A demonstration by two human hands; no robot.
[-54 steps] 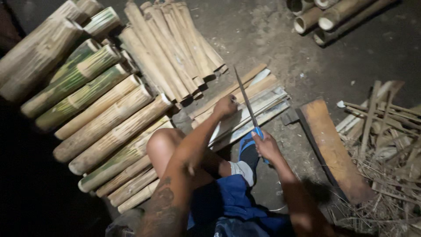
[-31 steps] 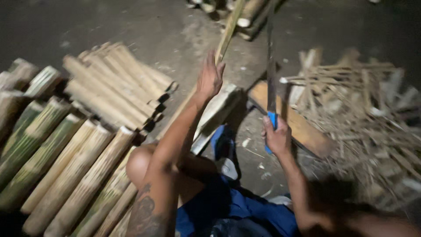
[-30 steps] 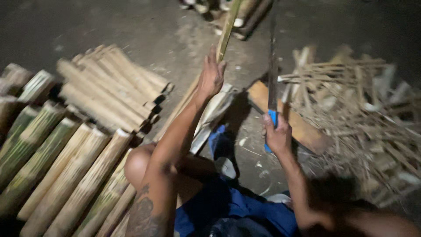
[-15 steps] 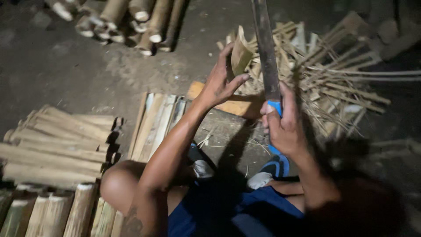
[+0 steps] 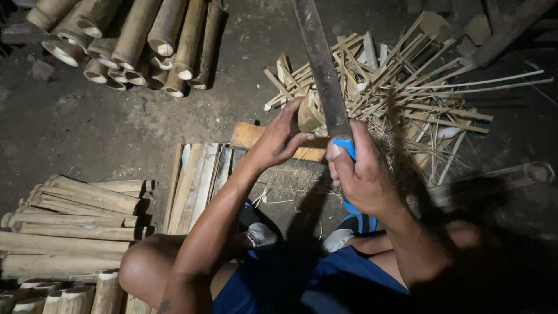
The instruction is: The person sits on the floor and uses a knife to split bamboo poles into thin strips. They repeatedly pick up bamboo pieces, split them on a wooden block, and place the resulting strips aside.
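Bare arms, no sleeves; blue shorts [image 5: 325,285]; blue-strapped sandals [image 5: 354,224]; bare knees.

Dark dirt floor [image 5: 87,122] under bamboo tubes [image 5: 139,40], split slats [image 5: 197,180], splinters [image 5: 407,81].

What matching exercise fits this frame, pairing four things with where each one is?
Things:
1. long knife with a blue handle
2. short bamboo piece
3. round bamboo tubes
4. pile of thin bamboo slivers

Places:
A. heaped on the ground at upper right
B. gripped in the right hand, blade pointing up
C. stacked at upper left, open ends facing the camera
D. held upright by the left hand

Pairs: 1-B, 2-D, 3-C, 4-A
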